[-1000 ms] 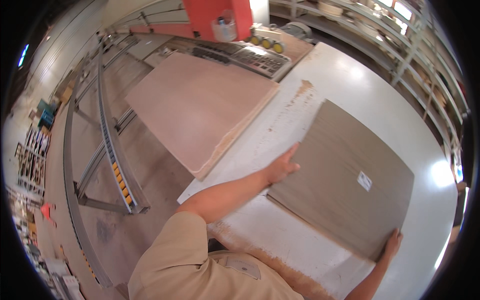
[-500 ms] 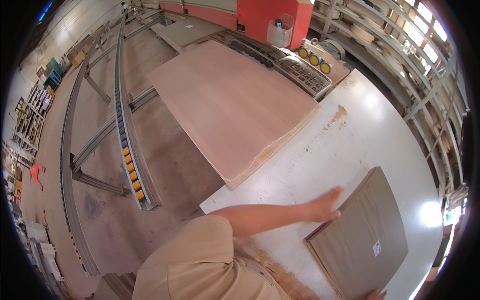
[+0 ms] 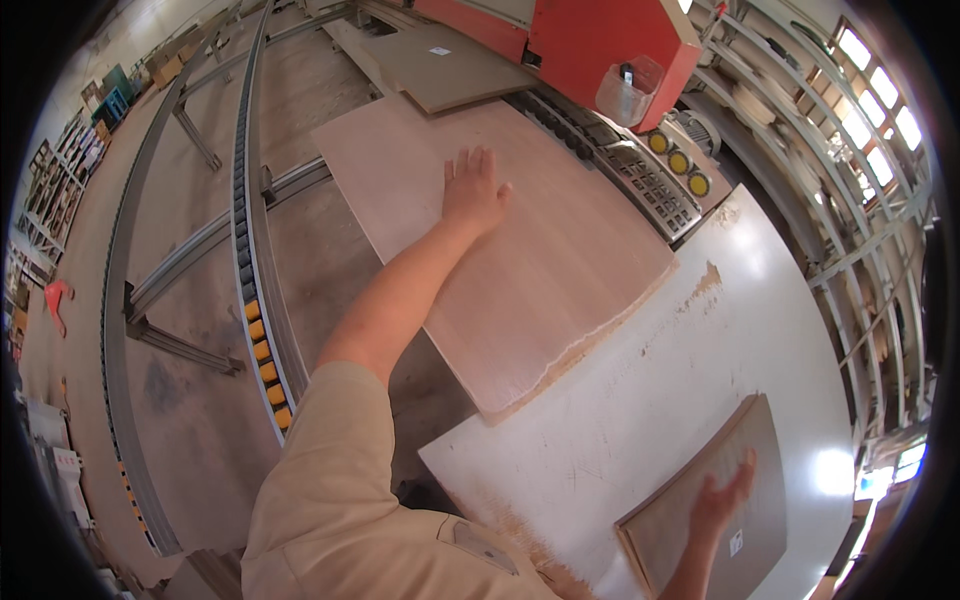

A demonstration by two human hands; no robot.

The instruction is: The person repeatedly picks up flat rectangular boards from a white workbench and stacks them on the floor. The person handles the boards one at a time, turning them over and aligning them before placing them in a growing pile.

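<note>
Left hand (image 3: 474,190) now lies flat and open, fingers spread, on the far part of the pale plywood stack (image 3: 500,240) — half a second ago it sat at the left edge of the grey-brown panel (image 3: 715,505) on the white table (image 3: 640,400), so the arm has swung left and far to the next sheet. Right hand (image 3: 722,500) rests open, palm down, on the grey-brown panel, gripping nothing. That panel now lies at the near right of the table, close to the person's body; a second ago it filled the middle of the view, but the head has turned left too, so part of that shift is the camera's.

Judgement — the finished panel looks parked, and the left hand is staking out the top sheet of the stack, likely to slide it toward the table.

The stack's near corner overlaps the table's left edge, ragged veneer showing there. Red machine (image 3: 600,40) with a grey control panel (image 3: 650,180) and yellow buttons (image 3: 678,162) stands far of the stack. A roller rail (image 3: 255,300) runs along the floor on the left.
</note>
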